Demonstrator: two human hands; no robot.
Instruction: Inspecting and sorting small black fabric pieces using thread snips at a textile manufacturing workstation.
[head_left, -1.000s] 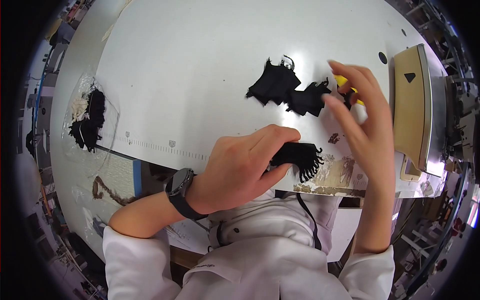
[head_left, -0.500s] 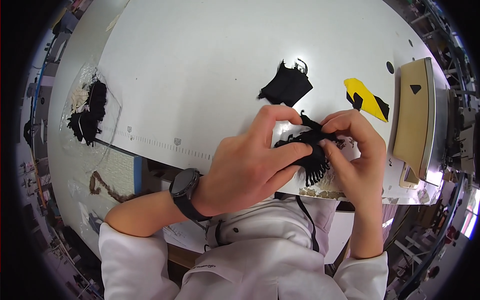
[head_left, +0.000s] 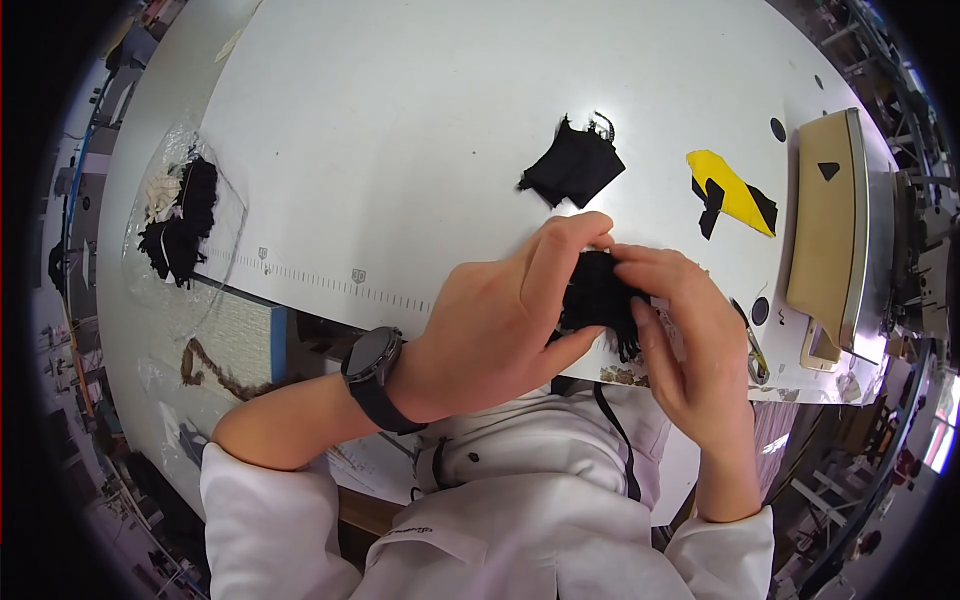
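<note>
The black fringed cloth (head_left: 595,285) sits right of the frame's centre, at the near edge of the worktop (head_left: 380,140), between the two hands; the left hand (head_left: 495,325) holds its left side, thumb below and bent fingers above; the right hand (head_left: 697,345) pinches its right side narrowly, fingers at the upper corner and thumb lower down; dark strands hang between the thumbs; the left forearm (head_left: 290,425) comes from the lower left, a black watch (head_left: 372,362) at its wrist; the right forearm (head_left: 730,485) rises from the lower right, its hand turned inward; just right of it lies a small tool (head_left: 757,352), partly hidden; a clear plastic bag (head_left: 135,240) lies at left, with a black bundle (head_left: 198,205) in or on it, I cannot tell which; a beige machine part (head_left: 825,215) stands at right; a yellow-and-black piece (head_left: 738,195) lies upper right; a black cloth piece (head_left: 572,165) lies farthest, above the hands.
</note>
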